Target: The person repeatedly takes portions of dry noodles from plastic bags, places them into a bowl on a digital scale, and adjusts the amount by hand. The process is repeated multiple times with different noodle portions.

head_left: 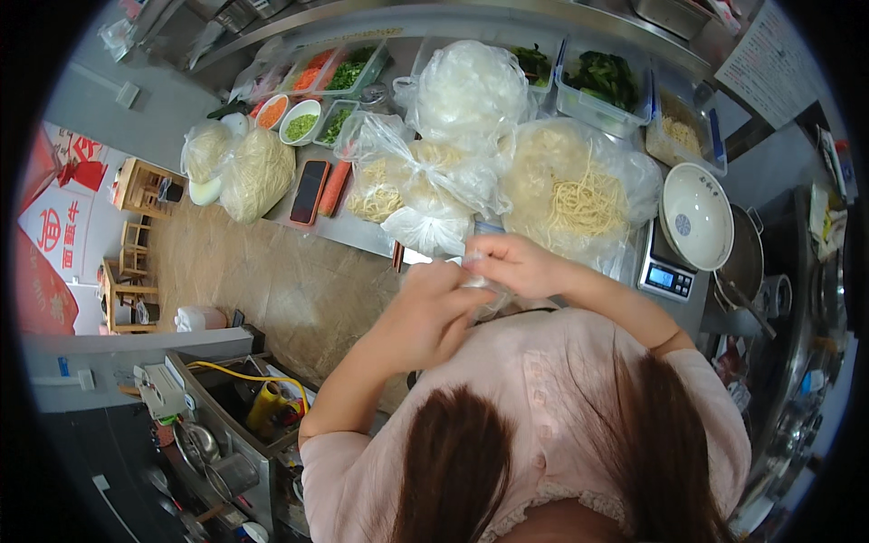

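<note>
Close to my chest, my left hand (434,305) and my right hand (516,265) pinch a crumpled clear plastic bag (490,298) between them; its contents are hidden. Just beyond them lies a tied white plastic bag (431,231). Behind it are knotted clear bags of noodles (438,173) and a large bag of whitish food (468,88). An opened plastic bag at the right holds yellow noodles (587,203). A smartphone (310,192) and a carrot (334,189) lie left of the bags.
A digital scale (667,277) and a stack of white bowls (696,216) stand at the right. Plastic tubs of leafy greens (601,81) and chopped vegetables (346,71) line the back. Two more noodle bags (254,176) sit at the counter's left end.
</note>
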### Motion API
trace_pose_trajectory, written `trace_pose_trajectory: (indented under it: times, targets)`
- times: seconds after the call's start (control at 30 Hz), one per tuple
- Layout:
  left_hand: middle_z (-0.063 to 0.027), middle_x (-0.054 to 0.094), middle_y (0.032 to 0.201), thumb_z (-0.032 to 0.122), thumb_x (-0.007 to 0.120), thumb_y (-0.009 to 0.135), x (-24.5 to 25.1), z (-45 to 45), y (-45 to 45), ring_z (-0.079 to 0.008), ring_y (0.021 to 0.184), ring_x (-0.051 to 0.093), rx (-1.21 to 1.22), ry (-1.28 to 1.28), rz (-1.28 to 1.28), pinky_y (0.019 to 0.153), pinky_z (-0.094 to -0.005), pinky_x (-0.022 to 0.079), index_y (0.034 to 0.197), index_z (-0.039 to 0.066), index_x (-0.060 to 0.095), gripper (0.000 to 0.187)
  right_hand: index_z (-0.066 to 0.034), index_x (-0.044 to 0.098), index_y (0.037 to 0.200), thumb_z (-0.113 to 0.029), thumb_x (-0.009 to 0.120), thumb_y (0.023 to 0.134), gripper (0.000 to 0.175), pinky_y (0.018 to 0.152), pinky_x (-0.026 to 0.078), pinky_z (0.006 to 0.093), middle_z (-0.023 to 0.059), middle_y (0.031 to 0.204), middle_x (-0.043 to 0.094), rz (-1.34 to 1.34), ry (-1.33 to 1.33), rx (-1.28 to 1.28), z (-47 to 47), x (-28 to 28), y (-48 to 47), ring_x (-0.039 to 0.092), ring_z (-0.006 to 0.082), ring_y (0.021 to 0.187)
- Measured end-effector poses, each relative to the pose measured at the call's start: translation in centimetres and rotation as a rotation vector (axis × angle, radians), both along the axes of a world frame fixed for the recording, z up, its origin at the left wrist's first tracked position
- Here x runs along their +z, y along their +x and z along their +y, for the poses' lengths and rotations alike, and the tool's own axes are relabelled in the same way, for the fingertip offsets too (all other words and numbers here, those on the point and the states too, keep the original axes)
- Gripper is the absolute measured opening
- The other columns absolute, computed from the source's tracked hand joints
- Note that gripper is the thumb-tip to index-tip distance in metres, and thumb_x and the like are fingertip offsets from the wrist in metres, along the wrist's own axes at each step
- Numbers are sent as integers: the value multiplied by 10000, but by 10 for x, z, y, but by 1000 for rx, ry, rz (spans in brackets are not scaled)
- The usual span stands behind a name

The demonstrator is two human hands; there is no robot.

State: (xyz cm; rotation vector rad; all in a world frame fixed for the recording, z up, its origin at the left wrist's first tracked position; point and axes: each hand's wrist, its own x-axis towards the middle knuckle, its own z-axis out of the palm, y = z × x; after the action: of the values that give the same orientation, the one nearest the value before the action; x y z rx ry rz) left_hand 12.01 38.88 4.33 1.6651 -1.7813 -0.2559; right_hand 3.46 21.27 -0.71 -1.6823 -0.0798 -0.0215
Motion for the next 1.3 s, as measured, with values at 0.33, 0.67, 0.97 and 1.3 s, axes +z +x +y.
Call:
trace_pose_trajectory:
  times: [0.33, 0.67, 0.97, 1.3]
  targets:
    - [-81, 615, 730, 88, 635, 855, -31, -11, 47, -101, 489, 503, 744, -238, 208, 474, -245, 408, 1082, 47, 578, 238, -57, 518, 742, -160, 584, 861, 171, 670, 399, 387, 110, 633, 478, -450, -430, -207, 25, 8, 29, 479, 324, 616]
    - [-90, 653, 969, -70, 633, 798, 11, 5, 95, -129, 823, 612, 374, -31, 791, 732, -237, 486, 987, -33, 669, 196, -109, 556, 779, -233, 567, 844, 140, 683, 398, 392, 68, 648, 566, -450, -732, -508, 5, 46, 67, 542, 295, 651]
    - [-19, 617, 806, -48, 582, 834, 14, 7, 249, -92, 710, 568, 666, -639, 316, 670, -215, 458, 905, -18, 643, 98, -23, 478, 713, -242, 550, 896, 295, 546, 364, 331, 96, 610, 476, -434, -367, -729, -28, 75, 124, 456, 231, 571]
    - [-60, 600, 881, 64, 485, 891, -99, -55, 289, -134, 783, 568, 922, -688, 839, 724, -256, 468, 1006, 1, 579, 162, -105, 628, 899, -324, 532, 872, 240, 721, 457, 389, 120, 859, 635, 162, -598, -566, -72, -43, 138, 593, 317, 831]
